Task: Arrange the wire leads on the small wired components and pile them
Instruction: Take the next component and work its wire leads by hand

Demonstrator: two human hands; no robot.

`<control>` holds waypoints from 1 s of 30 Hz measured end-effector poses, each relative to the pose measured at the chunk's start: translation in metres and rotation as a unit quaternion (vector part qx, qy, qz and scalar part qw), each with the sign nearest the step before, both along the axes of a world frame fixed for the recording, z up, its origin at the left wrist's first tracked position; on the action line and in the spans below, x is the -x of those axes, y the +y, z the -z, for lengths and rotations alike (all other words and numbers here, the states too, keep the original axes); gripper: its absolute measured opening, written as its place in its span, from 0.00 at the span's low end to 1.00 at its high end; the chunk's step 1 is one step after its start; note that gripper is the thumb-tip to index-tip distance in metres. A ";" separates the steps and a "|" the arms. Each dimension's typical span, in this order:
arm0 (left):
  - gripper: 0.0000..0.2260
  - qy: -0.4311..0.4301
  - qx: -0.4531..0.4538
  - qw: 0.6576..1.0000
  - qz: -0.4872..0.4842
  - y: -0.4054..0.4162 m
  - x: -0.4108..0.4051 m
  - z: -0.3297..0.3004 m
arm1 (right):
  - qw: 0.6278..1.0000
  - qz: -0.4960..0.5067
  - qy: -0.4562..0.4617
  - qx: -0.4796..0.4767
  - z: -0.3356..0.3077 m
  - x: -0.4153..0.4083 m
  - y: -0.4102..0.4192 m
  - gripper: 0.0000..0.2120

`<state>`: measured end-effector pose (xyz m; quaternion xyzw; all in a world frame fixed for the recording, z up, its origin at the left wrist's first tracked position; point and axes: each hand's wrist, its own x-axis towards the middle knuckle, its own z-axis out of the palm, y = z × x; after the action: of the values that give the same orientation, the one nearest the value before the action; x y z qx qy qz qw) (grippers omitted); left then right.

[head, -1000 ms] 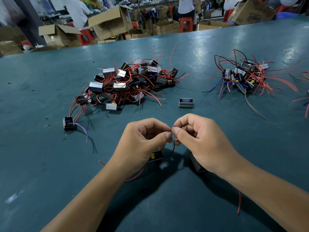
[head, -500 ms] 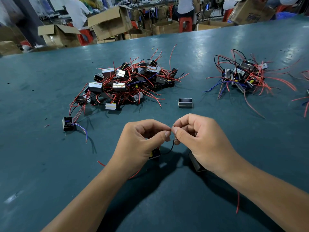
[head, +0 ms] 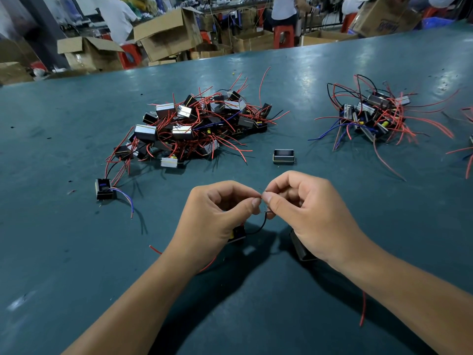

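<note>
l hand (head: 217, 216) & r hand (head: 307, 213) fingertips pinched together on black lead (head: 259, 226) btwn them; its component (head: 236, 234) hangs under l palm (mostly hidden), above table (head: 76, 252).

Table (head: 76, 252): smooth teal surface, slight sheen, scuffed. Components in the pile (head: 194, 126): black plastic bodies, bright metal faces. Leads: glossy red insulation. Boxes (head: 166, 34): matt brown cardboard.

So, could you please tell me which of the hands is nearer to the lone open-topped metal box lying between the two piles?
Right. The right hand sits just below the lone open-topped metal box; the left hand is below and further left.
</note>
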<state>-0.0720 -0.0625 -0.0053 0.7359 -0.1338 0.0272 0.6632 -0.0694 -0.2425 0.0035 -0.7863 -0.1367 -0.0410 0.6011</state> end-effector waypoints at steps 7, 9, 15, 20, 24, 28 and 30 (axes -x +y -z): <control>0.02 0.014 0.007 1.000 -0.005 0.000 0.001 0.000 | 1.000 0.009 0.007 -0.015 0.000 0.000 0.000 0.05; 0.03 0.017 0.010 1.000 -0.005 0.000 0.001 0.000 | 1.000 0.009 0.011 -0.018 0.000 0.000 0.001 0.05; 0.03 0.020 0.001 1.000 -0.007 0.000 0.001 0.000 | 0.999 0.006 0.020 -0.032 0.000 0.000 0.001 0.04; 0.02 0.022 0.004 1.000 -0.013 -0.001 0.001 -0.001 | 0.998 -0.001 0.026 -0.050 0.001 0.000 0.000 0.04; 0.03 0.026 0.014 0.999 -0.013 -0.002 0.002 -0.001 | 0.997 -0.011 0.028 -0.066 0.000 0.000 0.001 0.04; 0.03 0.029 0.023 0.999 -0.013 -0.003 0.002 -0.002 | 0.995 -0.014 0.028 -0.091 0.000 0.000 0.002 0.05; 0.03 0.030 0.024 0.999 -0.012 -0.004 0.002 -0.002 | 0.995 -0.013 0.030 -0.098 0.001 0.000 0.002 0.05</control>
<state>-0.0742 -0.0662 -0.0037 0.7220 -0.1049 0.0162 0.6837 -0.0690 -0.2403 0.0023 -0.7226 -0.1240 -0.0226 0.6797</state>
